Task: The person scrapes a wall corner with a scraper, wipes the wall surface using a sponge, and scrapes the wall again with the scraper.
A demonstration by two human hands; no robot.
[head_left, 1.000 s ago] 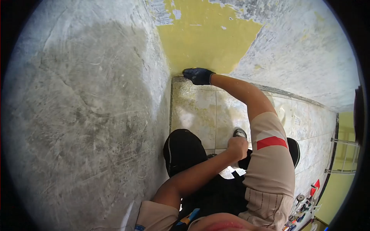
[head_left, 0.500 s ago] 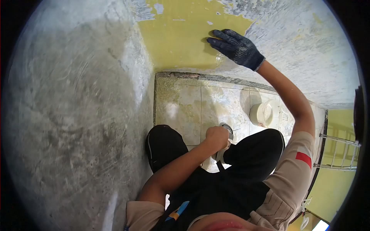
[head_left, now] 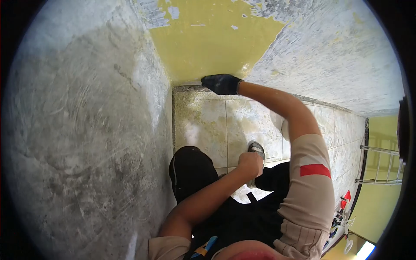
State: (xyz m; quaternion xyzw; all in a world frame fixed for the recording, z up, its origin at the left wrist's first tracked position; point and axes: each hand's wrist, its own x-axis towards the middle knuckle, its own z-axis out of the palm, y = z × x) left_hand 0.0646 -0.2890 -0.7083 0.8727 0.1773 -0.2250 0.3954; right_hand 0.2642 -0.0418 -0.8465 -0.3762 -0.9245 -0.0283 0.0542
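My right hand [head_left: 221, 84] wears a dark knit glove and lies low against the wall, at the bottom edge of the yellow painted patch [head_left: 208, 47]. Its fingers point left, stretched out and close together, with nothing visible in them. Just below it runs the rough skirting edge [head_left: 186, 88] above the floor. My left hand [head_left: 251, 164] is bare and curled closed between my knees, in front of a sandalled foot [head_left: 256, 147]. Whatever it holds, if anything, is hidden.
A grey, scraped wall [head_left: 95, 130] stands close on my left. Stained floor tiles [head_left: 203, 125] lie ahead. Partly behind my right arm is a pale bucket [head_left: 285, 129]. A metal ladder [head_left: 381, 165] is at far right, with assorted items [head_left: 344, 206] on the floor nearer me.
My gloved right hand has moved down and left, from the middle of the yellow patch to its bottom edge. My right forearm now covers most of the bucket. My left hand stays closed.
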